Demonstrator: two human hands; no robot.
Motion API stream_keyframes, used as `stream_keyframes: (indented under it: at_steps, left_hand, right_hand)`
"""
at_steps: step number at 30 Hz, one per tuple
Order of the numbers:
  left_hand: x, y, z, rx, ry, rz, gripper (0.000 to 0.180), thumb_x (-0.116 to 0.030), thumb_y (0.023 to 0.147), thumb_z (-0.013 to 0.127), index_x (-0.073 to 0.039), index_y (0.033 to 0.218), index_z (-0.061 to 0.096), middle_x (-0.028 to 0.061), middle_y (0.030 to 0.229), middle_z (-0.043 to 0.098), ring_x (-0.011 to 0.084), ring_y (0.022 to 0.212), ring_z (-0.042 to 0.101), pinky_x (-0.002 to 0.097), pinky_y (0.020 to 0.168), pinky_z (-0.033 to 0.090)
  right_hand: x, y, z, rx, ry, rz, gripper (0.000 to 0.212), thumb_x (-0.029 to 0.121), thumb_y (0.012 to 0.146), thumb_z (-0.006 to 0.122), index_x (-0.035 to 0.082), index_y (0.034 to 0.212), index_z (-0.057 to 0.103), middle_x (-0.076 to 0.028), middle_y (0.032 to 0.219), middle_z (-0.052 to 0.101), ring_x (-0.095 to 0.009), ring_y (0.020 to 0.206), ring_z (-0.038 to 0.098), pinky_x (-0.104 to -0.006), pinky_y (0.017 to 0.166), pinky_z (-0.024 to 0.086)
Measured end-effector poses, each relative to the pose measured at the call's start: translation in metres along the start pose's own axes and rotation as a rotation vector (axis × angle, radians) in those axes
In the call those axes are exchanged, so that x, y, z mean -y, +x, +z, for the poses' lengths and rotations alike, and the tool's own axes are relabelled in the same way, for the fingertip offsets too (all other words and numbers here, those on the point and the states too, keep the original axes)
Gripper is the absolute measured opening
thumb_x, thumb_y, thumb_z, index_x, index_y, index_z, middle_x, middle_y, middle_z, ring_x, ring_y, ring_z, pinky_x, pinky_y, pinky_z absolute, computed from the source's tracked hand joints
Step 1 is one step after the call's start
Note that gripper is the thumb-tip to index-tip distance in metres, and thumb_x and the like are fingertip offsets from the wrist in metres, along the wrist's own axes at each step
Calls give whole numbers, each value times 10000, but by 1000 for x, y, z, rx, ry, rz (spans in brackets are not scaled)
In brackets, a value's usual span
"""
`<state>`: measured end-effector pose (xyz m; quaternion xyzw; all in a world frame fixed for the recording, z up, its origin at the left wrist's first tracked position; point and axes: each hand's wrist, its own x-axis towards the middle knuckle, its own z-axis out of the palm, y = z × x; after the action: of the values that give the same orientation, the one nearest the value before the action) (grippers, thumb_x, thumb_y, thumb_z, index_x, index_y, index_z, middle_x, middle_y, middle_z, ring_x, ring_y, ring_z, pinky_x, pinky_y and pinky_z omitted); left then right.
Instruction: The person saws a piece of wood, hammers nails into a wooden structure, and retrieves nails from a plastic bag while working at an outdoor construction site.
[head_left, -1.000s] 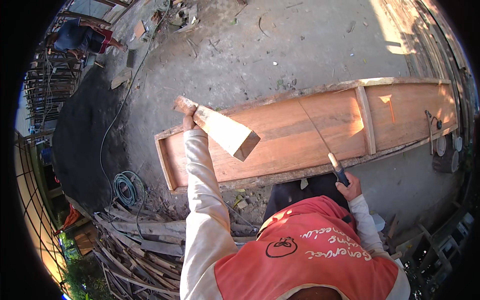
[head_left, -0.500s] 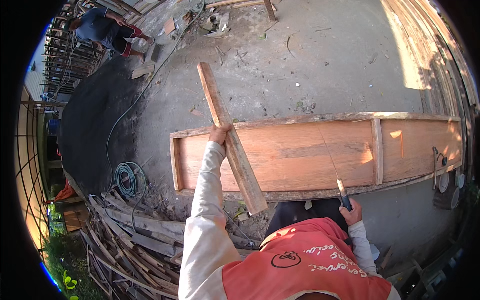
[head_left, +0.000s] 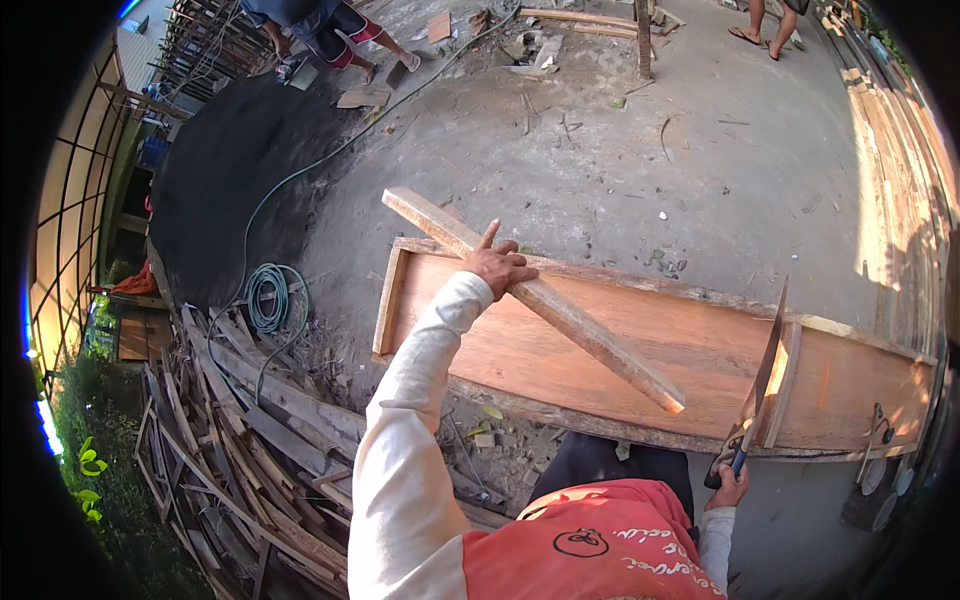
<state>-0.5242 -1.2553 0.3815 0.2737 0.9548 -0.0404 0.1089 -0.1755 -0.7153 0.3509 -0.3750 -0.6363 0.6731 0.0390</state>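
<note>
Left hand [head_left: 500,268]: arm stretched forward in a pale long sleeve; fingers clamped around a wooden batten, the index finger raised off it and pointing away.
Wooden batten [head_left: 540,300]: long, squared, pale timber, held near its upper third; it runs diagonally from far left to near right and crosses above the form's far edge and its open face. Whether it touches the form cannot be told.
Right hand [head_left: 728,482]: low, close to the body, fingers closed on the dark handle of a handsaw.
Handsaw [head_left: 762,375]: thin blade rising steeply from the hand, its tip up near the form's cross rib.
Shallow wooden form [head_left: 700,350]: long reddish board framed by raised edge strips, lying flat on the ground across the view, with a cross rib [head_left: 785,385] toward the right.
Ground [head_left: 600,150]: grey concrete scattered with chips and offcuts.
Surroundings: a coiled hose [head_left: 268,297] and a heap of scrap boards [head_left: 250,430] at the left; legs of another person [head_left: 330,25] at the far edge.
</note>
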Motion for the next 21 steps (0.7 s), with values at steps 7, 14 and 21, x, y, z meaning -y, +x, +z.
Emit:
stream_keyframes:
  at_steps: [7,14,21]
  left_hand:
    - [16,99,24,298,385,330,366,-304,929,563,-445,1264,612,-104,1487,479,226,1508,248,706,1214,7]
    - [-24,221,84,206,259,92,241,-340,940,583,-378,1170,644,-85,1661,198,295,1554,85,763,1171,61]
    - [-65,314,139,262,128,-71,346,-241,937,598,-342,1267,618,-35,1674,163,289,1559,47,573,1252,132]
  right_hand:
    - [-23,28,8,-42,-47,26,112,77,799,618,52,909,615,36,801,543,-81,709,500,-245,672,411]
    - [-32,57,12,-18,-73,97,124,108,818,648,25,906,624,20,788,578,-82,696,526,-244,645,429]
    - [-37,105,-28,28,-349,105,135,132,804,679,35,871,615,26,757,553,-77,685,494,-254,620,416]
